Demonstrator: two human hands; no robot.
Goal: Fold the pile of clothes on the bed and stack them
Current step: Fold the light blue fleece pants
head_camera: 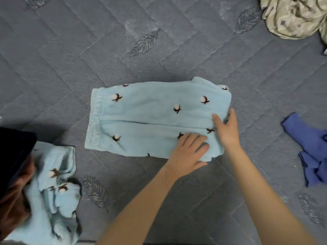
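Note:
Light blue fleece pants (150,117) with a brown-and-white cotton-flower print lie folded flat in the middle of the grey quilted bed (70,59), waistband to the left. My left hand (189,152) presses flat on the near right part of the pants, fingers straight. At the right end of the pants, my right hand (227,129) pinches the fabric, with the thumb on top and the fingers round the edge.
A crumpled garment of the same light blue print (58,191) lies at the near left beside a dark object (14,149). A blue cloth (307,149) lies at the right. A beige patterned garment (293,15) is bunched at the far right corner.

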